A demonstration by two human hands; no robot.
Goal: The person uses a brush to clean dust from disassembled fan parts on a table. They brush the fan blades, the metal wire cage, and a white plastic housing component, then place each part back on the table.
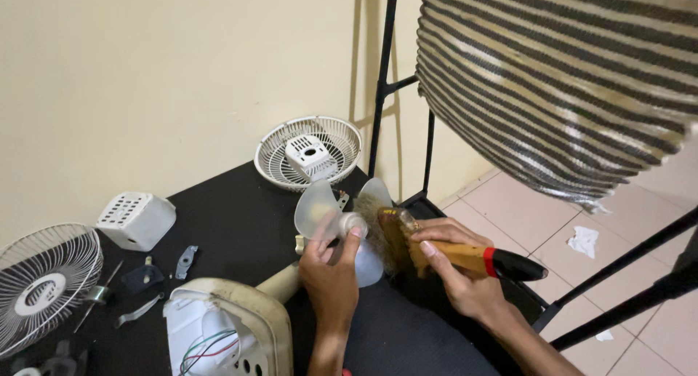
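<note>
Gripped at its hub between thumb and fingers of the left hand (pixel 331 274), a translucent white plastic fan blade (pixel 338 220) is held up above a black table (pixel 240 209), its lobes spreading toward the wall. Closed tight round a wooden handle, the right hand (pixel 458 274) holds a paintbrush with pale bristles, a brass-coloured ferrule and a red-and-black handle tip (pixel 465 256), its bristles pressed against the blade's right side.

Just below the left wrist lies a cream-coloured plastic fan base (pixel 243 325), tipped open so that red, green and white wires show inside. Behind the blade, near the table's far edge, rests a white round wire fan guard with a square motor mount in its middle (pixel 308 154). A second white wire guard (pixel 43 285) sits at the left edge of view, with a white vented plastic motor cover (pixel 137 220) near it and small metal brackets (pixel 185 260) scattered between.

To the right, a black-and-white striped woven cloth (pixel 560 92) hangs from a black metal frame (pixel 383 85) over a pale tiled floor (pixel 523 209), where a crumpled white tissue (pixel 584 240) lies.
</note>
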